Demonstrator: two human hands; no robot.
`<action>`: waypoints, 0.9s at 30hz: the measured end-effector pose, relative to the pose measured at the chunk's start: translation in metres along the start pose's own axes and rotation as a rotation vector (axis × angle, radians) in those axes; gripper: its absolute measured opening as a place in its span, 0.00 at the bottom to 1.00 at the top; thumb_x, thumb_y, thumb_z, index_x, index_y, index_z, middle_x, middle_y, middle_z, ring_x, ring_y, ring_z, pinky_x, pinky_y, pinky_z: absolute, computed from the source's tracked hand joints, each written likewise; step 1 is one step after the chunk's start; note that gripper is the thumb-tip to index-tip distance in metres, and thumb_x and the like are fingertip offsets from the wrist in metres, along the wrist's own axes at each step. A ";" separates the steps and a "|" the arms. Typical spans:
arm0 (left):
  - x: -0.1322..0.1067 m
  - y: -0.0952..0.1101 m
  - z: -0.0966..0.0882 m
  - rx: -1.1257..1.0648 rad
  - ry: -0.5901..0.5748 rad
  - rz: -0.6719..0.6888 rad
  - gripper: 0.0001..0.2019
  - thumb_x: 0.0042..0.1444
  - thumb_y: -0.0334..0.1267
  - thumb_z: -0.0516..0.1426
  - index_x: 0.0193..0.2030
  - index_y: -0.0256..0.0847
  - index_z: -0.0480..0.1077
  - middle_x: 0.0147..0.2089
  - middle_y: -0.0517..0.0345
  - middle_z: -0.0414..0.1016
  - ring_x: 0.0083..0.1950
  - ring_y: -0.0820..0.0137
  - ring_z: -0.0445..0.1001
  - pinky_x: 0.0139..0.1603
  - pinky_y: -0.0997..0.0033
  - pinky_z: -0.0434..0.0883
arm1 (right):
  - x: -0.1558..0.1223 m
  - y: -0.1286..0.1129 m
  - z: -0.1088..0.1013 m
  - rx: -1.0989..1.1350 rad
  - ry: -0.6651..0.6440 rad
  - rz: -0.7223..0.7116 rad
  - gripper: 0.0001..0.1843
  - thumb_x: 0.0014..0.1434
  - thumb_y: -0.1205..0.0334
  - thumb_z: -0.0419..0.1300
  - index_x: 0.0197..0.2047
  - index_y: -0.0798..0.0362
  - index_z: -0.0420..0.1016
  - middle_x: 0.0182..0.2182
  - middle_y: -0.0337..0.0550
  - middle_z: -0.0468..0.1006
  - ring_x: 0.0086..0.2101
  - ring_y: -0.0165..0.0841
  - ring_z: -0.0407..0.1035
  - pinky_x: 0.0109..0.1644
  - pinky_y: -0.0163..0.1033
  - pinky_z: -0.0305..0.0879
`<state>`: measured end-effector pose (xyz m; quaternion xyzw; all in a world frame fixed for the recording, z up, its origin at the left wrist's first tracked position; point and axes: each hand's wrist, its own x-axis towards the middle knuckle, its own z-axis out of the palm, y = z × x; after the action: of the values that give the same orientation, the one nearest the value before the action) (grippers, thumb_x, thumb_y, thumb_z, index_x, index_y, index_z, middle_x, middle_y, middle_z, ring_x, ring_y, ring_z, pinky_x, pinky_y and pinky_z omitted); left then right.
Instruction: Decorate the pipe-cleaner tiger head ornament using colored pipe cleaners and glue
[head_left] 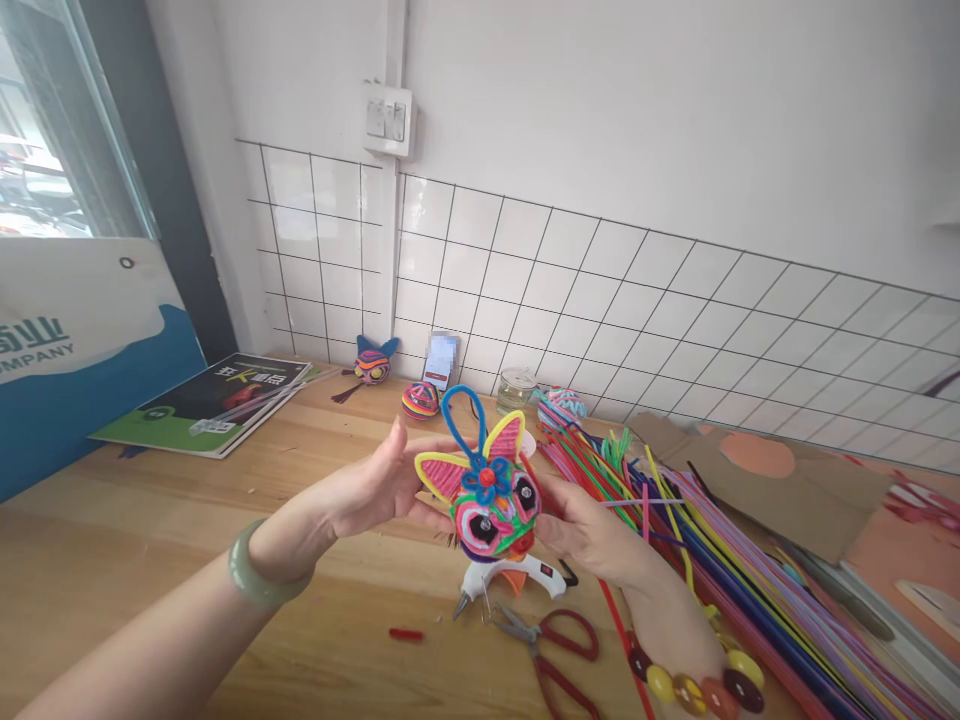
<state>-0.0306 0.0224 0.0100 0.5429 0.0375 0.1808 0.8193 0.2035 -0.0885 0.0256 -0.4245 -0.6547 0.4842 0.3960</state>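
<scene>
A multicoloured pipe-cleaner animal head [496, 510] faces me above the table. It has yellow-edged pink ears, large dark eyes, a blue flower with a red centre and a blue loop on top. My right hand [581, 520] grips its right side, thumb in front, other fingers largely hidden. At its left side is my left hand [379, 485], thumb raised and fingers stretched out, some passing behind the ear; whether they touch it I cannot tell. Beneath lie a white glue gun [480, 578], red-handled pliers [536, 635] and a short red piece [406, 634].
Bundled pipe cleaners [757, 570] cover the right of the table, beside cardboard [810, 500]. Along the wall stand another animal head [373, 362], a striped ball [420, 400], a phone [441, 358] and a glass jar [516, 390]. Booklets [217, 400] lie at left.
</scene>
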 end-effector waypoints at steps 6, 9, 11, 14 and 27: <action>0.003 0.001 0.007 0.253 -0.021 0.036 0.29 0.48 0.49 0.66 0.54 0.36 0.72 0.54 0.43 0.75 0.55 0.56 0.72 0.57 0.57 0.66 | 0.002 0.007 0.009 0.026 0.042 0.095 0.32 0.56 0.38 0.59 0.56 0.50 0.68 0.31 0.41 0.78 0.30 0.35 0.73 0.35 0.38 0.68; 0.007 -0.003 0.011 0.197 0.001 0.016 0.23 0.48 0.42 0.67 0.51 0.36 0.74 0.48 0.45 0.78 0.48 0.59 0.75 0.52 0.60 0.70 | 0.005 0.007 0.017 0.083 0.048 0.094 0.31 0.57 0.39 0.59 0.55 0.51 0.66 0.28 0.39 0.77 0.27 0.32 0.71 0.28 0.33 0.65; 0.008 -0.008 0.013 0.142 0.037 0.031 0.23 0.47 0.41 0.67 0.49 0.35 0.74 0.46 0.45 0.79 0.45 0.61 0.77 0.48 0.63 0.71 | 0.007 0.007 0.022 0.082 0.072 0.106 0.30 0.58 0.40 0.59 0.55 0.52 0.65 0.26 0.39 0.76 0.26 0.31 0.70 0.26 0.31 0.63; 0.010 -0.016 0.014 0.060 0.098 0.077 0.21 0.45 0.42 0.68 0.44 0.35 0.76 0.40 0.47 0.81 0.40 0.64 0.77 0.41 0.68 0.72 | 0.008 0.006 0.029 0.038 0.128 0.090 0.29 0.59 0.42 0.59 0.56 0.51 0.65 0.32 0.41 0.76 0.29 0.32 0.72 0.29 0.33 0.66; 0.008 -0.019 0.001 0.044 0.049 0.140 0.31 0.39 0.43 0.71 0.51 0.37 0.73 0.44 0.45 0.80 0.45 0.57 0.78 0.46 0.63 0.72 | -0.022 -0.022 0.028 -0.460 0.370 0.021 0.23 0.69 0.46 0.45 0.37 0.50 0.75 0.27 0.41 0.72 0.27 0.31 0.63 0.31 0.36 0.58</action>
<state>-0.0176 0.0177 -0.0054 0.5576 0.0233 0.2501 0.7912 0.1808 -0.1217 0.0380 -0.5907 -0.6595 0.2417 0.3970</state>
